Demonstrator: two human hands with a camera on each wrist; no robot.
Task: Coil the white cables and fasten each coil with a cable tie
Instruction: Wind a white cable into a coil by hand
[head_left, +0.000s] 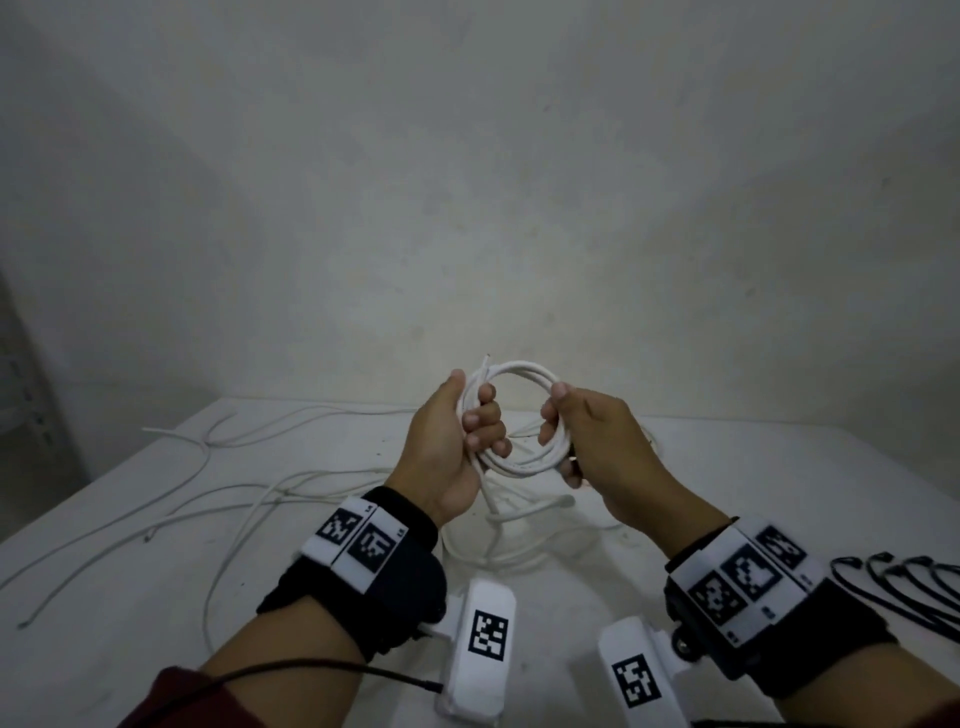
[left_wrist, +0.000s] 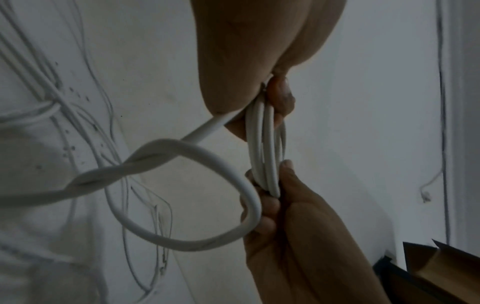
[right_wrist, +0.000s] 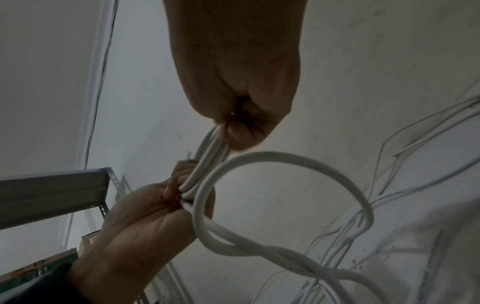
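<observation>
Above the white table (head_left: 727, 467) I hold a white cable coil (head_left: 524, 370) of several turns between both hands. My left hand (head_left: 474, 415) grips the coil's left side, fingers curled through the ring. On the coil's right side my right hand (head_left: 554, 415) pinches the strands. In the left wrist view the coil (left_wrist: 267, 148) runs from my left hand (left_wrist: 275, 98) down to the right hand (left_wrist: 275, 185). A loose twisted loop (left_wrist: 207, 156) of the same cable hangs off to the side, also seen as the loop (right_wrist: 285, 159) in the right wrist view.
Several loose white cables (head_left: 234, 483) sprawl over the table's left and middle. Black cable ties (head_left: 898, 587) lie at the right edge near my right wrist. A grey metal shelf (right_wrist: 52, 195) stands off to the left of the table.
</observation>
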